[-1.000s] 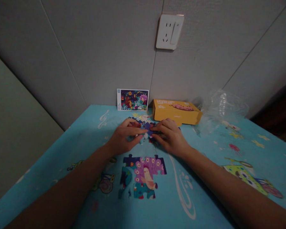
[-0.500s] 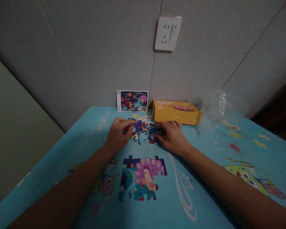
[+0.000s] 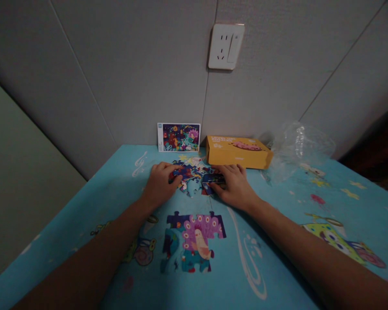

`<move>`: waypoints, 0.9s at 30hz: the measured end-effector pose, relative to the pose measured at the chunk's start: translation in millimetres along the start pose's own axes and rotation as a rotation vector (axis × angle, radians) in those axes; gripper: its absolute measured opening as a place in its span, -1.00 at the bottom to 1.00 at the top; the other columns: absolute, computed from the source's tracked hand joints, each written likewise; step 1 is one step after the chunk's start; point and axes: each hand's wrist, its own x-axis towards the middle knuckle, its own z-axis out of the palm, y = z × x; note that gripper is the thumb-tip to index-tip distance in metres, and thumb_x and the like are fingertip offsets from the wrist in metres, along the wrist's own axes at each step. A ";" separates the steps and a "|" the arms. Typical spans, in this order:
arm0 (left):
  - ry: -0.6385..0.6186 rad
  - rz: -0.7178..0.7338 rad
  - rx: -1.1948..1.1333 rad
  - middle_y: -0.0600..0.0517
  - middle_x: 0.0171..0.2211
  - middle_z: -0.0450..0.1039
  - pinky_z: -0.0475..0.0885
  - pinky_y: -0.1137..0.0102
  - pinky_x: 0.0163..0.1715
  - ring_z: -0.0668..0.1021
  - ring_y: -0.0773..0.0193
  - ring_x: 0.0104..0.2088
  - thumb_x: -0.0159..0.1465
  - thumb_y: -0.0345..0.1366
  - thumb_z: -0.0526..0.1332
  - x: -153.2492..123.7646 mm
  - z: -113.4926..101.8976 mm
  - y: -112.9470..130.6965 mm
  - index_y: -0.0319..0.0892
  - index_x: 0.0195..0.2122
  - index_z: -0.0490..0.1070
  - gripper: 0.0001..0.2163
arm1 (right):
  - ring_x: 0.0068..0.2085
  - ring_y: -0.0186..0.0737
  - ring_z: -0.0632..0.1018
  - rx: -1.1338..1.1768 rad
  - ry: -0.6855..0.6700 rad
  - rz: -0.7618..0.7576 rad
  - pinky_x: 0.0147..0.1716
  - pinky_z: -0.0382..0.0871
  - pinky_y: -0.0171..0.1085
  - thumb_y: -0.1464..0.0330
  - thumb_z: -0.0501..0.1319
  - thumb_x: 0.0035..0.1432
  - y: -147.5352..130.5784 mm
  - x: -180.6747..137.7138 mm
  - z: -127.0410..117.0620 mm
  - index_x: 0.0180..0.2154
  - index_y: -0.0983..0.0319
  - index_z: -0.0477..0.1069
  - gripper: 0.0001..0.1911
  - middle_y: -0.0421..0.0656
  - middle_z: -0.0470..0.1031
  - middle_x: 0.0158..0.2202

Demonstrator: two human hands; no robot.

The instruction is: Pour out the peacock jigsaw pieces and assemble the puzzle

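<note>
A heap of loose jigsaw puzzle pieces (image 3: 193, 187) lies between my two hands. At its left side my left hand (image 3: 159, 183) is curled, with thumb and fingers closed around a dark puzzle piece (image 3: 183, 173) over the heap. My right hand (image 3: 235, 184) is on the right side, its thumb and fingers closed on a dark blue puzzle piece (image 3: 212, 178); the palm hides part of it. Nearer to me, a joined section of the puzzle (image 3: 194, 243) shows a pink peacock-like bird and teal shapes, with uneven edges.
A picture card (image 3: 179, 137) of the full scene leans against the wall. Beside it lies a yellow box (image 3: 237, 153), with a crumpled clear plastic bag (image 3: 294, 148) to its right. A blue cartoon-print cloth (image 3: 278, 267) covers the table. A socket (image 3: 226, 46) is on the wall.
My left hand has shifted slightly, and the piece at its fingertips sits at a different angle. My right hand stays nearly still. The joined section is unchanged.
</note>
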 end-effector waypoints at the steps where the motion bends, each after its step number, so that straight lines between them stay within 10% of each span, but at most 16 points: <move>1: -0.003 -0.006 -0.001 -0.07 -0.20 0.45 0.31 0.14 0.00 0.44 0.09 -0.13 0.22 -0.28 0.22 -0.3 -0.1 0.4 -0.16 -0.06 0.52 -0.73 | 0.00 0.09 0.43 0.006 -0.005 0.000 0.10 0.06 0.13 0.25 0.23 0.11 -0.2 0.1 -0.1 0.05 0.26 0.37 -0.53 0.01 0.51 -0.06; 10: -0.026 0.205 -0.060 -0.05 -0.08 0.45 0.27 0.14 0.05 0.39 0.11 -0.04 0.22 -0.31 0.23 -2.5 -8.3 9.4 -0.15 0.07 0.41 -0.63 | -0.02 0.05 0.44 0.119 0.089 -0.047 0.09 0.06 0.14 0.38 0.28 0.02 3.8 1.6 -0.2 0.02 0.20 0.34 -0.53 -0.03 0.47 -0.08; 17: -0.312 0.494 -0.203 0.00 0.09 0.42 0.19 0.06 0.20 0.23 0.06 0.21 0.24 -0.31 0.20 -10.8 -12.9 17.9 -0.03 0.25 0.22 -0.48 | -0.05 -0.03 0.43 0.312 0.193 -0.311 -0.06 0.26 -0.07 0.30 0.26 0.12 -5.1 0.0 -10.1 -0.02 0.20 0.28 -0.61 -0.02 0.45 -0.09; 27: -0.164 0.141 0.035 -0.12 0.06 0.43 0.11 -0.03 0.24 0.32 -0.01 0.20 0.25 -0.21 0.20 -7.3 0.7 4.1 -0.13 0.16 0.36 -0.56 | -0.04 0.10 0.42 -0.066 -0.065 -0.016 0.08 0.04 0.11 0.26 0.22 0.05 6.8 1.1 -9.0 -0.03 0.25 0.40 -0.57 0.02 0.53 -0.13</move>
